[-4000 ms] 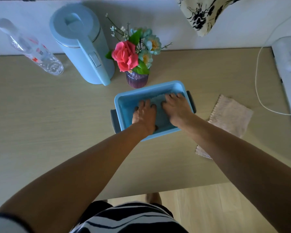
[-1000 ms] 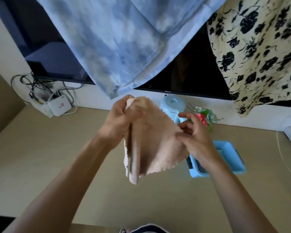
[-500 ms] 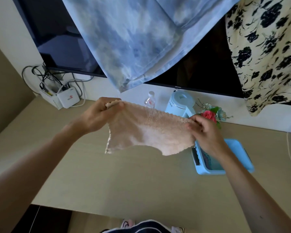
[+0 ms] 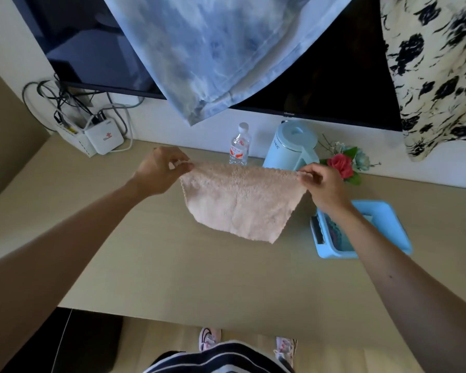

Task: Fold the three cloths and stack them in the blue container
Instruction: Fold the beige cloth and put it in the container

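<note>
Pink fluffy cloth [image 4: 240, 203] hangs spread out in the air over the bench [image 4: 172, 265]. Left hand [image 4: 159, 170] and right hand [image 4: 324, 188] each pinch a top corner, arms stretched forward. Blue container [image 4: 388, 227] sits just right, with folded cloth inside.

A home room: television [image 4: 320, 71], kettle [image 4: 291, 146], flower vase [image 4: 343, 164], hanging laundry [image 4: 213, 49].

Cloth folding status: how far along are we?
Done: bluish cloth lies in the blue container, count unclear. In hand: the pink cloth hangs unfolded above the table, left hand and right hand each pinching a top corner. Left: fold it and stack it in the container.
</note>
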